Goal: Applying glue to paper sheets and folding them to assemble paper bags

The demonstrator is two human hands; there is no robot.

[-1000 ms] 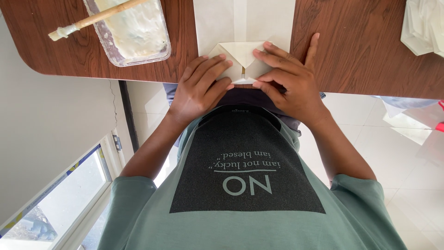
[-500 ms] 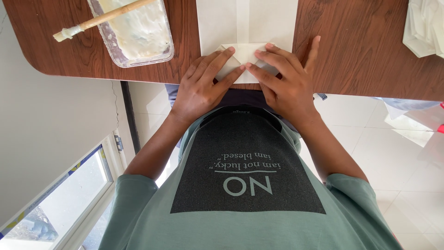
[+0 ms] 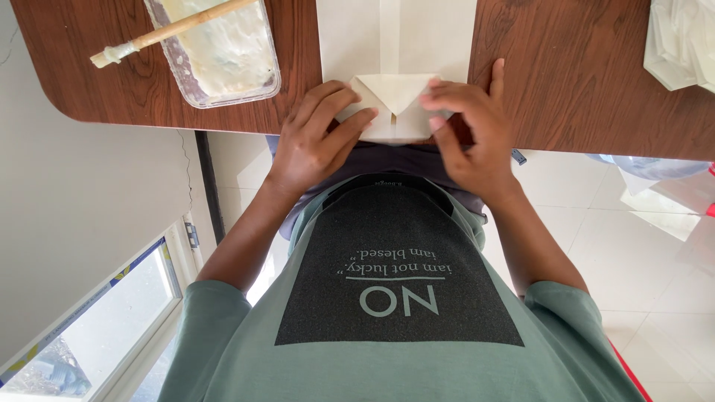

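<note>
My view runs upside down: the wooden table [image 3: 588,82] edge sits at the top and its far side is cut off. A cream paper sheet [image 3: 395,45] lies flat at the near edge, its end folded into a triangular flap [image 3: 392,89]; the lower corners are hidden under my fingers. My left hand [image 3: 316,141] presses flat, fingers extended on the flap's left side. My right hand [image 3: 473,123] rests fingertips on the right side, loosely curled, grasping nothing. A clear plastic tray [image 3: 223,56] of white paste holds a wooden brush [image 3: 171,31]. Since the earlier frame my right fingers have drawn back, uncovering more flap.
</note>
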